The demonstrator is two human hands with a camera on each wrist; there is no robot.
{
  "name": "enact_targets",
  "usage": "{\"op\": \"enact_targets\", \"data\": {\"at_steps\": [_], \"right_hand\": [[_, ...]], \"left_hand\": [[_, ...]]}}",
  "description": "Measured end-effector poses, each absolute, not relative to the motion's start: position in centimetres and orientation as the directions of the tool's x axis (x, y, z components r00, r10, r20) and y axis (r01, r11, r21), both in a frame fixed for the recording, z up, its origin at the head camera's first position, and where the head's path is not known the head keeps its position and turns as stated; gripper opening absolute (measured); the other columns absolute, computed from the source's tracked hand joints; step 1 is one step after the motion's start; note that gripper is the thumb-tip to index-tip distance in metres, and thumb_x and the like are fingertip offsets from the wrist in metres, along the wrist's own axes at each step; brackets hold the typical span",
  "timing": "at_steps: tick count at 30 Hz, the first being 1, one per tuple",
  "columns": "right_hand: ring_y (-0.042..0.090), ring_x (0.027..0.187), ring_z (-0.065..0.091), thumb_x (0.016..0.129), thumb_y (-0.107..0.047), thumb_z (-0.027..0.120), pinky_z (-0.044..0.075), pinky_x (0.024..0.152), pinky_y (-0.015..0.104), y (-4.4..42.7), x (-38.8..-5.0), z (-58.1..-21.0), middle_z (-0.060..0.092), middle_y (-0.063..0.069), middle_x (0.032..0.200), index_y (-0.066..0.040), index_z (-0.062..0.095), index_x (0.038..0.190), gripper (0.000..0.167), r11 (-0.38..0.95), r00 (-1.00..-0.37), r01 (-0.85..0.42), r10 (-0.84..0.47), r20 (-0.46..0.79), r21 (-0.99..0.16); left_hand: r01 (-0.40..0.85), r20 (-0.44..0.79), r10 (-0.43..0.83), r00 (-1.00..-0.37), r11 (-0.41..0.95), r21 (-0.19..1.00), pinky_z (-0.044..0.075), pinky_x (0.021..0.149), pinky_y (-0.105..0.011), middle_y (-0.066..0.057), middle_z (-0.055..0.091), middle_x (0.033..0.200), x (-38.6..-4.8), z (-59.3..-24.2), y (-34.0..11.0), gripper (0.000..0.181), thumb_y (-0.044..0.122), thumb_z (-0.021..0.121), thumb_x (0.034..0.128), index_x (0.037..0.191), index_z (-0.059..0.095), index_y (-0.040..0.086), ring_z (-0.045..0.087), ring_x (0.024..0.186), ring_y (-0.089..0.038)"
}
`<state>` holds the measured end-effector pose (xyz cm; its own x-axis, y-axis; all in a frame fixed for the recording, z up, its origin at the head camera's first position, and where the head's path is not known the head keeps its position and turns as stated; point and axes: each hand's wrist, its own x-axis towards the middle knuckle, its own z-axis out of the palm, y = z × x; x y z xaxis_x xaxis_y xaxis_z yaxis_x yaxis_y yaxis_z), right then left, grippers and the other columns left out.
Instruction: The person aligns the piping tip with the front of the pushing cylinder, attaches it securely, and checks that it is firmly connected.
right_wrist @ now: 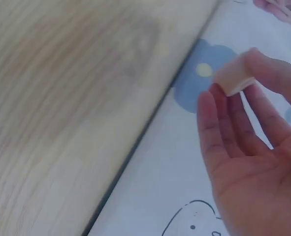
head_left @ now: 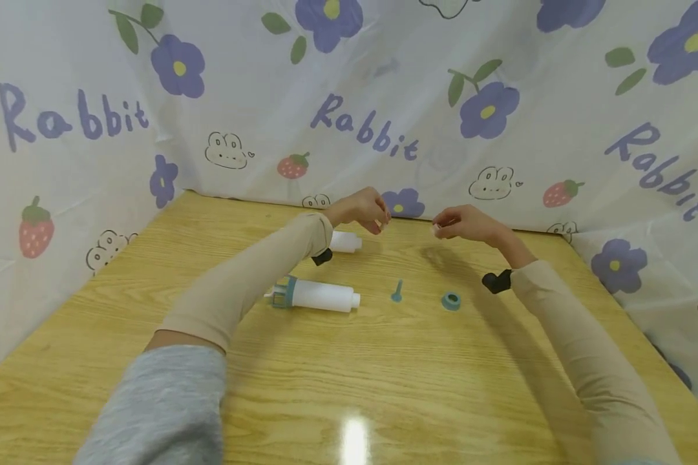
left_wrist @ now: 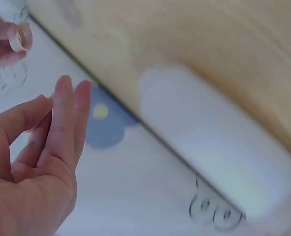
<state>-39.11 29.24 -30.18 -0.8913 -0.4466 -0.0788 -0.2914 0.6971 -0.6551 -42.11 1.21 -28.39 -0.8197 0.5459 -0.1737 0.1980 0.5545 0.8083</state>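
My right hand (head_left: 471, 223) is raised over the far side of the table and pinches a small cream-white ring (right_wrist: 234, 76) between thumb and fingers. Its hollow inside shows in the left wrist view. To the left, my left hand (head_left: 360, 208) hovers with thumb and index fingertip together and two other fingers extended (left_wrist: 64, 113). Whether something small lies between those tips is hidden. Below the left hand lies a white cylinder (head_left: 346, 242) with a narrow neck, partly behind the forearm. Nearer lies another white cylinder (head_left: 322, 296) with a blue-grey slotted collar (head_left: 283, 292).
A blue-grey pin with a round flat head (head_left: 397, 294) and a blue-grey ring-shaped cap (head_left: 451, 301) lie on the wooden table (head_left: 349, 368). A white patterned cloth (head_left: 360, 77) hangs along the table's back and sides.
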Motion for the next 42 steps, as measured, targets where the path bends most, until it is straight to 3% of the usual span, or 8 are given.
{"op": "enact_targets", "data": {"at_steps": [4, 11, 17, 22, 27, 34, 37, 42], "right_hand": [[0.033, 0.12, 0.059, 0.1, -0.025, 0.062, 0.047, 0.105, 0.048, 29.4, -38.9, -29.2, 0.054, 0.017, 0.141, -0.006, 0.053, 0.14, 0.045, 0.619, -0.908, -0.261, -0.418, -0.029, -0.74], [0.02, 0.123, 0.055, 0.1, -0.029, 0.062, 0.046, 0.103, 0.039, 28.5, -39.0, -28.4, 0.047, 0.012, 0.15, -0.005, 0.05, 0.142, 0.05, 0.481, -0.93, -0.174, -0.367, -0.017, -0.859], [0.015, 0.106, 0.061, 0.1, -0.03, 0.061, 0.05, 0.089, 0.028, 26.6, -38.9, -28.6, 0.06, 0.006, 0.121, -0.004, 0.052, 0.137, 0.046, 0.411, -0.934, -0.18, -0.356, 0.025, -0.894], [0.013, 0.098, 0.062, 0.1, -0.025, 0.062, 0.053, 0.087, 0.027, 24.7, -38.6, -29.1, 0.062, 0.004, 0.111, -0.003, 0.054, 0.131, 0.039, 0.298, -0.932, -0.156, -0.359, 0.041, -0.942], [0.014, 0.101, 0.063, 0.1, -0.021, 0.062, 0.053, 0.091, 0.029, 23.3, -38.0, -29.2, 0.062, -0.001, 0.107, -0.008, 0.054, 0.124, 0.029, 0.234, -0.928, -0.142, -0.369, 0.047, -0.962], [0.018, 0.107, 0.063, 0.101, -0.02, 0.061, 0.053, 0.093, 0.031, 22.7, -37.7, -29.6, 0.062, -0.002, 0.108, -0.008, 0.053, 0.125, 0.028, 0.225, -0.923, -0.142, -0.382, 0.046, -0.964], [0.017, 0.105, 0.063, 0.1, -0.019, 0.061, 0.053, 0.091, 0.028, 22.6, -37.7, -29.8, 0.061, -0.002, 0.107, -0.009, 0.053, 0.124, 0.027, 0.23, -0.923, -0.141, -0.383, 0.043, -0.963], [0.013, 0.099, 0.065, 0.1, -0.017, 0.06, 0.054, 0.089, 0.027, 22.3, -37.8, -30.1, 0.062, -0.002, 0.105, -0.009, 0.053, 0.119, 0.022, 0.225, -0.922, -0.148, -0.383, 0.053, -0.963]], "left_hand": [[0.222, -0.121, 0.52, -0.845, 0.548, 0.807, 0.059, 0.083, -0.034, -0.018, 0.063, 0.129, -42.2, -26.5, -0.4, 0.011, 0.0, 0.058, 0.0952, 0.096, 0.065, -0.009, 0.07, 0.088, -0.025], [0.297, -0.129, 0.513, -0.849, 0.664, 0.687, 0.056, 0.092, -0.041, -0.018, 0.067, 0.108, -42.1, -25.1, -2.0, 0.022, 0.003, 0.06, 0.095, 0.115, 0.067, -0.003, 0.064, 0.098, -0.029], [0.462, -0.143, 0.56, -0.816, 0.78, 0.423, 0.057, 0.082, -0.035, -0.013, 0.067, 0.1, -42.1, -24.5, -1.6, 0.022, 0.005, 0.061, 0.0955, 0.115, 0.071, 0.002, 0.054, 0.078, -0.017], [0.513, -0.138, 0.614, -0.777, 0.745, 0.426, 0.057, 0.088, -0.041, -0.01, 0.065, 0.095, -41.4, -23.7, -0.3, 0.02, 0.005, 0.062, 0.0944, 0.111, 0.072, 0.0, 0.052, 0.074, -0.015], [0.543, -0.131, 0.635, -0.761, 0.735, 0.406, 0.057, 0.082, -0.037, -0.006, 0.063, 0.089, -41.1, -23.1, 0.8, 0.02, 0.005, 0.062, 0.0937, 0.109, 0.073, 0.001, 0.05, 0.068, -0.011], [0.538, -0.151, 0.635, -0.758, 0.739, 0.406, 0.058, 0.087, -0.039, -0.01, 0.067, 0.105, -40.7, -22.7, 1.6, 0.021, 0.004, 0.062, 0.0929, 0.112, 0.071, 0.0, 0.057, 0.079, -0.017], [0.548, -0.15, 0.647, -0.748, 0.729, 0.409, 0.058, 0.083, -0.035, -0.009, 0.067, 0.105, -40.5, -22.8, 1.8, 0.024, 0.004, 0.063, 0.0914, 0.113, 0.07, -0.001, 0.058, 0.077, -0.015], [0.546, -0.142, 0.658, -0.739, 0.71, 0.445, 0.052, 0.069, -0.027, -0.005, 0.061, 0.088, -40.3, -23.1, 2.2, 0.03, 0.001, 0.064, 0.0886, 0.118, 0.067, -0.001, 0.053, 0.065, -0.012]]}}
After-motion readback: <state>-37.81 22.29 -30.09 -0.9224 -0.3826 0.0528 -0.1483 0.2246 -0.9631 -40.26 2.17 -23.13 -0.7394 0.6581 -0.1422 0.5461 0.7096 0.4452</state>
